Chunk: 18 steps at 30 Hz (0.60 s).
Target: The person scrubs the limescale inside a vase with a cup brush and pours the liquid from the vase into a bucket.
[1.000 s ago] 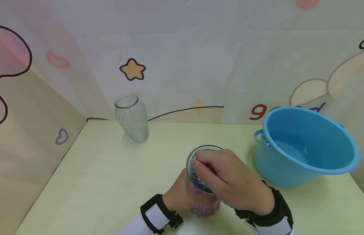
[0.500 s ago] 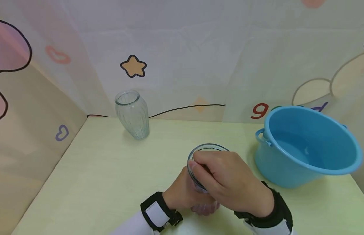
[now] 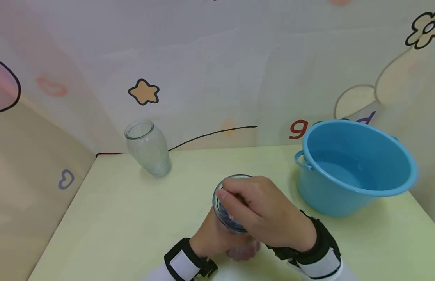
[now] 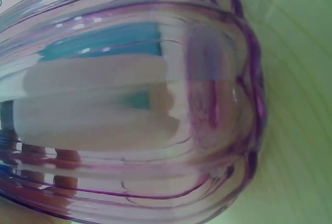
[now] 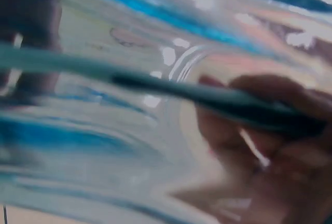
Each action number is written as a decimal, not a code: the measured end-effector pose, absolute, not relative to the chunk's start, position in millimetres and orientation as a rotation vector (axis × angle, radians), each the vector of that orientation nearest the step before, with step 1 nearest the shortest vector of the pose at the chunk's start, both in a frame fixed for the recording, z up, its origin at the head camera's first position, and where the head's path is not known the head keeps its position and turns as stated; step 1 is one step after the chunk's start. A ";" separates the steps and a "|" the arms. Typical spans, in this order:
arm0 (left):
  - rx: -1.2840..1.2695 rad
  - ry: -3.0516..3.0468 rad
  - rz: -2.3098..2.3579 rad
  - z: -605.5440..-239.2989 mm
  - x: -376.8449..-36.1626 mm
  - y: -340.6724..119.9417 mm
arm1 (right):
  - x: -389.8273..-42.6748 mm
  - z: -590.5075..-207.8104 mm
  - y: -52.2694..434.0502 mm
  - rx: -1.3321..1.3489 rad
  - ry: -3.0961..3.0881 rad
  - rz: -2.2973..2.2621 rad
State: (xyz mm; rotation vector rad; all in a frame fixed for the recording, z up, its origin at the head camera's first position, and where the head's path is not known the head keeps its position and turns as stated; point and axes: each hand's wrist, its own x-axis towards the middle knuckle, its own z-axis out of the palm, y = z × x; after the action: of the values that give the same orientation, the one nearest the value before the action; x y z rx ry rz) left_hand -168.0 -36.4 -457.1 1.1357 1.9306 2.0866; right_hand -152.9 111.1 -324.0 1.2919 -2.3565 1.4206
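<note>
A clear ribbed glass vase [image 3: 148,150] stands near the back edge of the table [image 3: 143,218], toward the left. At the right sits a light blue plastic bucket [image 3: 324,197], mouth up, with a loop [image 3: 299,159] on its left side. Behind hangs a pale printed backdrop [image 3: 206,86] bearing an orange star [image 3: 144,92] above the vase, a flower [image 3: 425,30] at upper right, a purple heart [image 3: 66,179], and a red character [image 3: 298,129] beside the bucket's rim.
</note>
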 end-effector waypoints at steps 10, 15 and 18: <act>1.111 1.844 2.127 -457.2 -162.3 -37.9 | -148.5 -319.0 115.2 1.226 -2.164 1.717; 1.068 1.849 2.113 -457.0 -161.8 -36.7 | -144.9 -320.5 121.7 1.260 -1.946 1.825; 1.036 1.847 2.109 -457.5 -162.0 -36.6 | -144.4 -325.2 126.2 1.298 -1.826 1.902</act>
State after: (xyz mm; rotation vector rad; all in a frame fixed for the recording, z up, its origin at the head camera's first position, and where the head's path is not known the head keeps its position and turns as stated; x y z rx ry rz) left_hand -162.0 -36.6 -457.5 1.0356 1.8465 2.1090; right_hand -144.4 126.2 -325.2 1.2980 -1.8256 1.9016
